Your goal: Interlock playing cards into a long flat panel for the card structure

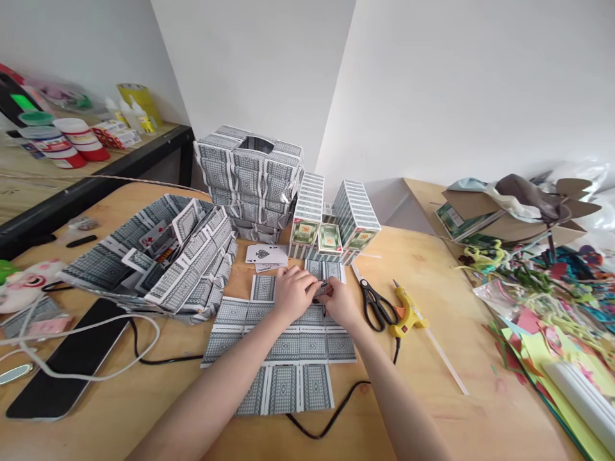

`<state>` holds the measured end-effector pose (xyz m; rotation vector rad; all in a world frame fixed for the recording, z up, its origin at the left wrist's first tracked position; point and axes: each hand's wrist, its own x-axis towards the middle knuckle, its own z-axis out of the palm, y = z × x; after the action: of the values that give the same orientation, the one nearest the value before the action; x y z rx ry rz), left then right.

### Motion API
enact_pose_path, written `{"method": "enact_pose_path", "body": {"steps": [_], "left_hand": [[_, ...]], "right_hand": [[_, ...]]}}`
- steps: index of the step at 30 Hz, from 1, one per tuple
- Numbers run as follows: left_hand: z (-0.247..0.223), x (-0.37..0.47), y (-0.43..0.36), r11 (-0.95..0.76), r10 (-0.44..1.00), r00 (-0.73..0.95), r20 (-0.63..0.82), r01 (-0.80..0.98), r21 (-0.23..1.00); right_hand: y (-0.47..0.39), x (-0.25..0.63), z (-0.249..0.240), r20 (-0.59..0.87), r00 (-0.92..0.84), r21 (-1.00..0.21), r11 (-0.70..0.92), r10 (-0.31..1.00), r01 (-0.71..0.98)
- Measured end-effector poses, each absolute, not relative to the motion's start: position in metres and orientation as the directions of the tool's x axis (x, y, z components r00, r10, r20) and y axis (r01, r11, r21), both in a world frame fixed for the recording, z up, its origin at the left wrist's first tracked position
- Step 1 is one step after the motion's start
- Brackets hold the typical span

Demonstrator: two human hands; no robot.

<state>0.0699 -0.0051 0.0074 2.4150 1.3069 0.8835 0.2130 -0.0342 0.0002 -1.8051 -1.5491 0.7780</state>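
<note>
Playing cards joined edge to edge form a flat sheet (283,346) on the table, their grey patterned backs facing up. At its far side my left hand (294,293) is closed, fingers bent and pressed down. My right hand (339,302) pinches close beside it. Between the fingertips of both hands is a playing card (321,290), mostly hidden by the fingers. Just beyond lies a small stack of loose cards (267,255), an ace of spades on top. Black-handled scissors (377,307) and a yellow glue gun (407,314) lie right of my right hand.
Behind stand a tall woven card structure (254,179) and stacked card boxes (355,218). An open card-built container (163,256) holding loose cards is at left, near a black phone (72,365). A black cord (331,422) runs under the sheet. Coloured paper (548,371) lies at right.
</note>
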Motion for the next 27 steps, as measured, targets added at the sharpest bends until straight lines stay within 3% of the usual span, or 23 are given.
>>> {"method": "enact_pose_path", "body": {"steps": [5,11,17,21,27], "left_hand": [[0.004,0.068,-0.004,-0.559,0.826,0.404,0.394,0.681,0.473],[0.001,0.065,0.001,-0.535,0.845,0.412,0.342,0.674,0.51],[0.014,0.072,0.001,-0.526,0.85,0.44,0.288,0.694,0.492],[0.032,0.066,0.002,-0.438,0.894,0.438,0.095,0.808,0.394],[0.056,0.03,0.004,-0.429,0.875,0.481,-0.045,0.817,0.386]], "right_hand": [[-0.039,0.21,0.003,-0.016,0.165,-0.751,-0.121,0.986,0.649],[-0.072,0.22,0.013,0.024,0.355,-0.527,-0.29,0.935,0.799],[-0.105,0.231,-0.002,-0.052,0.431,-0.69,-0.344,0.901,0.637],[-0.096,0.233,-0.003,-0.173,0.308,-0.772,-0.323,0.935,0.547],[-0.055,0.235,0.01,-0.05,0.214,-0.755,-0.177,0.976,0.632]]}}
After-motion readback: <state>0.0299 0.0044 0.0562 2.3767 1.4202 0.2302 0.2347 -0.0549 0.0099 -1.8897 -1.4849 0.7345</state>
